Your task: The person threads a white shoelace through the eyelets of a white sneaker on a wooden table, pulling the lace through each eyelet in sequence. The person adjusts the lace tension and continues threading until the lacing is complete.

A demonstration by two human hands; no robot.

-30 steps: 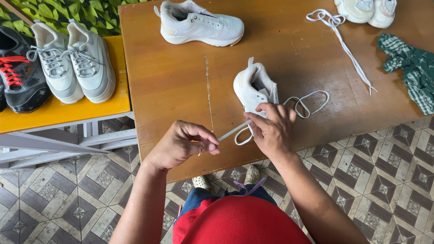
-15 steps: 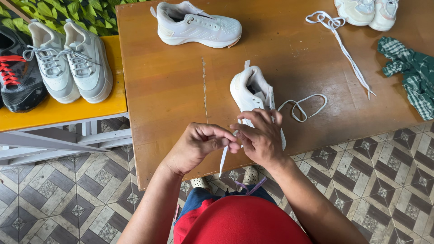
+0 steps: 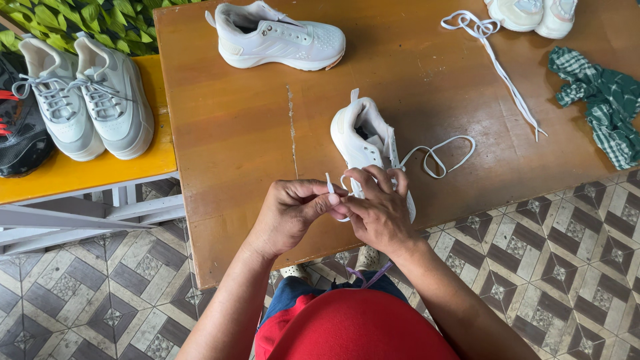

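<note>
A white sneaker (image 3: 360,133) lies on the brown wooden table (image 3: 233,133) near its front edge, heel away from me. My right hand (image 3: 377,210) covers the shoe's toe end and pinches its white lace (image 3: 440,157), which loops out to the right. My left hand (image 3: 290,213) meets it from the left, fingertips pinching the lace's free end (image 3: 329,183) that pokes up between both hands.
A second white sneaker (image 3: 277,37) lies at the table's far side. A loose white lace (image 3: 497,60), a pair of pale shoes (image 3: 533,13) and a green checked cloth (image 3: 600,100) sit right. Grey sneakers (image 3: 87,100) and a black shoe (image 3: 20,127) rest on a yellow bench (image 3: 80,173).
My left hand has moved right to meet the right hand at the shoe's toe. The lace, stretched out between the hands a second ago, is now gathered at the fingertips.
</note>
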